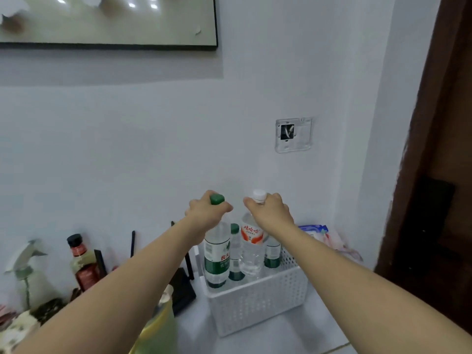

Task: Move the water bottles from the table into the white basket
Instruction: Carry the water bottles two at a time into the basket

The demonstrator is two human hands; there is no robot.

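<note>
A white perforated basket (pixel 258 302) stands on the table against the wall. My left hand (pixel 205 213) grips the neck of a green-capped, green-labelled water bottle (pixel 217 259), whose base sits low inside the basket's left side. My right hand (pixel 270 213) grips the neck of a white-capped, red-labelled water bottle (pixel 251 251), upright inside the basket. Two smaller green-labelled bottles stand in the basket too: one (pixel 235 254) between the held pair, the other (pixel 272 254) at the right, partly hidden.
Left of the basket are a black stand (pixel 182 290), a dark sauce bottle (pixel 83 261), a spray bottle (pixel 25 267) and a yellow-green container (pixel 158 328) close under my left arm. A plastic packet (pixel 321 236) lies behind the basket. A dark door frame (pixel 421 175) rises at right.
</note>
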